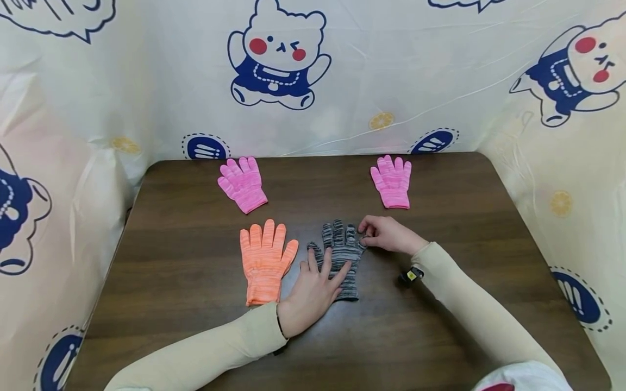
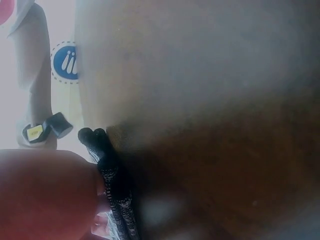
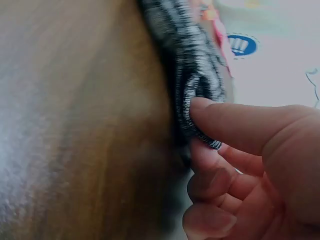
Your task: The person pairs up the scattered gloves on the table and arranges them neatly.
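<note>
L hand: lower ctr of frame; fingers straight, spread, resting on grey glove.
orange glove: left of ctr, flat, fingers toward top.
grey glove: ctr, blk-striped, right of orange glove.
R hand: right of ctr; pinches grey glove's rightmost finger.
pink gloves, 2 pcs: upper ctr-left & upper ctr-right, near tbl far edge.
backdrop: top, wht w/ bear prints.

Left hand lies spread; right hand pinches.
</note>
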{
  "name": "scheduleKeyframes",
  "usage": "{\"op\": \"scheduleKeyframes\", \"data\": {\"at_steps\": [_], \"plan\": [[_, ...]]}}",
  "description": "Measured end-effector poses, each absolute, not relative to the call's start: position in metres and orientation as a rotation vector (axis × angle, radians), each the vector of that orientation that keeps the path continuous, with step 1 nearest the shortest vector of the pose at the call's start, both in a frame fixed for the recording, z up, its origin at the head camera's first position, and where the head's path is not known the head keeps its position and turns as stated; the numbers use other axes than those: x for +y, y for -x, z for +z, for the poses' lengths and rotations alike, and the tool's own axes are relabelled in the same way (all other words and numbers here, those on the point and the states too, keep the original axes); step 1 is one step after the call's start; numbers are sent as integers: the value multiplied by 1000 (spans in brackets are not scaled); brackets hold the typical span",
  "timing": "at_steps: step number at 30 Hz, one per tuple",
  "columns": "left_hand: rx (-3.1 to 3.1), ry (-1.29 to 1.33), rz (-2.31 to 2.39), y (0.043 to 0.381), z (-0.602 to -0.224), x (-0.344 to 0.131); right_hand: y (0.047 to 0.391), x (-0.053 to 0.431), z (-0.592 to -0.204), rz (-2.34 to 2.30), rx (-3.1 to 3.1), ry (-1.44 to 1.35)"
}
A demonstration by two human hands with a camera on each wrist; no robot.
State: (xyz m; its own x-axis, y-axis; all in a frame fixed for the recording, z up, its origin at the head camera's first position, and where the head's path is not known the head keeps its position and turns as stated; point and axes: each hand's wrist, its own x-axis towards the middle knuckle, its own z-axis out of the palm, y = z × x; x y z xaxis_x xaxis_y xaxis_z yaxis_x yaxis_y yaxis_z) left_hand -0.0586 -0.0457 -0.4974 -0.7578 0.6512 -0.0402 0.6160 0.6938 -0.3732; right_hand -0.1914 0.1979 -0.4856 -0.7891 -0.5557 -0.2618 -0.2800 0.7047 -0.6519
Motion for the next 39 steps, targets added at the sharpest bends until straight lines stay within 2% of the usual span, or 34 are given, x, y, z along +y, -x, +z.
{"op": "scheduleKeyframes", "data": {"at_steps": [5, 16, 29, 33, 39], "plan": [[-2832, 1065, 588, 60, -495, -45, 189, 192, -485, -704, 2528, 712], [-2846, 1069, 599, 59, -494, -44, 193, 200, -475, -759, 2430, 690], [-2882, 1018, 517, 59, -500, -45, 190, 202, -490, -728, 2623, 433], [-2986, 956, 248, 57, -501, -47, 177, 197, -485, -678, 2743, 547], [-2896, 1054, 16, 56, -494, -46, 147, 185, -487, -725, 2673, 977]]}}
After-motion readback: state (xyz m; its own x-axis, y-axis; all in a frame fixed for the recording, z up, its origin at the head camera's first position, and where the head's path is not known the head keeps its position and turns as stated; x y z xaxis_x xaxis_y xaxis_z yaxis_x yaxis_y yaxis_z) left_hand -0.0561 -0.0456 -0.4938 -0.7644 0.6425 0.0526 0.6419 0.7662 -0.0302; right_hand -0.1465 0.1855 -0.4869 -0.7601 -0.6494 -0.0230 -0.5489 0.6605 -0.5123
